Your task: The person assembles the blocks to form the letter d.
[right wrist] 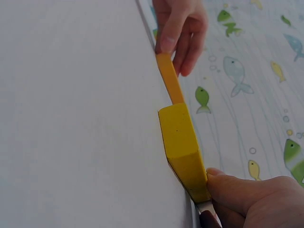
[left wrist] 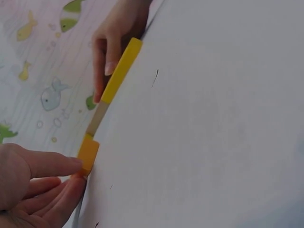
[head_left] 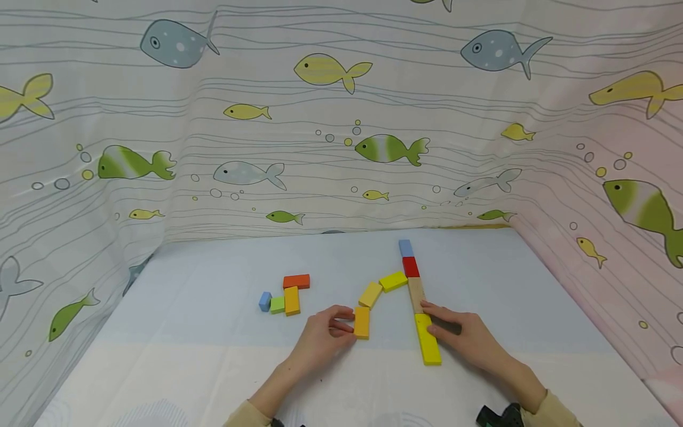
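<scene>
Fish-print cloth (head_left: pixel 320 35) behind, pale tabletop (head_left: pixel 187 308) in front. Leftmost: sm. block cluster (head_left: pixel 291 300). L hand (head_left: pixel 322 335) pinches orange block (head_left: pixel 361 323), long axis near-to-far, at near end of a curve; next, lt.-orange block (head_left: pixel 370 294) slants far-R, then short yellow block (head_left: pixel 393 281) nearly crosswise, R end by a column. That runs near-to-far, far end angled slightly L: long yellow block (head_left: pixel 428 341), wood block (head_left: pixel 416 295), red block (head_left: pixel 409 267), blue block (head_left: pixel 406 248). R hand (head_left: pixel 472 338) touches its R side, fingers not wrapped round.

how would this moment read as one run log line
left hand: holds orange block | right hand: touches long yellow block | same row: wooden block, red block, blue block | apart: four-block cluster
</scene>
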Action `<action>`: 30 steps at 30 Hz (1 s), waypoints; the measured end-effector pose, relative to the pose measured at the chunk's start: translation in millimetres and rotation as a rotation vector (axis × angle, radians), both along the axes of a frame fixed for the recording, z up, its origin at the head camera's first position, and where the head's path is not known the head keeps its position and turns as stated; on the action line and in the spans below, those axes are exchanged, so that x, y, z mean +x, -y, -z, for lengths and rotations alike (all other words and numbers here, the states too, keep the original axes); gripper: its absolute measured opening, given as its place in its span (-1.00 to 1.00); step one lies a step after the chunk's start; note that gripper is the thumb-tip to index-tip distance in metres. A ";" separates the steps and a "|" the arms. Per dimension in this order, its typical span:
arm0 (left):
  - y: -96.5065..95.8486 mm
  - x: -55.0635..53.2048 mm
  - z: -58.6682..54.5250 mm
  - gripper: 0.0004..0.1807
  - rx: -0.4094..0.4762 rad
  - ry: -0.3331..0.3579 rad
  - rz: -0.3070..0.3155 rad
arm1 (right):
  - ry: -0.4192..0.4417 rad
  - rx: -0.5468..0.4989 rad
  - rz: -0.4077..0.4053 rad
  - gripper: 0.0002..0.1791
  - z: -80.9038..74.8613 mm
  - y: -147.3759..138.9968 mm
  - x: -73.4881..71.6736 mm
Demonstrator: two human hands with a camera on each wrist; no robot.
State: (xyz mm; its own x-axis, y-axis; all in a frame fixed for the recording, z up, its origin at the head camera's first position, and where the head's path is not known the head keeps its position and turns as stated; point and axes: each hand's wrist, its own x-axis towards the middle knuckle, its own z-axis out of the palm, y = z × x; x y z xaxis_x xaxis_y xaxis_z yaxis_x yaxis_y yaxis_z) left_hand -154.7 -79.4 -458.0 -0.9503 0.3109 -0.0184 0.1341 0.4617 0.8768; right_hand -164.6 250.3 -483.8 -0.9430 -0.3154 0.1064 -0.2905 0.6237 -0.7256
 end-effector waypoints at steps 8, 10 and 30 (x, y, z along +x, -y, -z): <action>0.6 -0.8 -0.1 -0.55 0.026 0.009 0.003 | 0.013 0.003 0.012 -0.46 0.1 -0.5 -0.3; 0.9 -1.0 0.2 -0.55 0.032 0.009 0.004 | 0.018 0.006 0.014 -0.46 0.1 -0.1 -0.2; 2.6 -3.8 3.0 -0.52 0.062 0.026 0.002 | 0.030 0.006 0.021 -0.47 -1.0 0.5 -0.4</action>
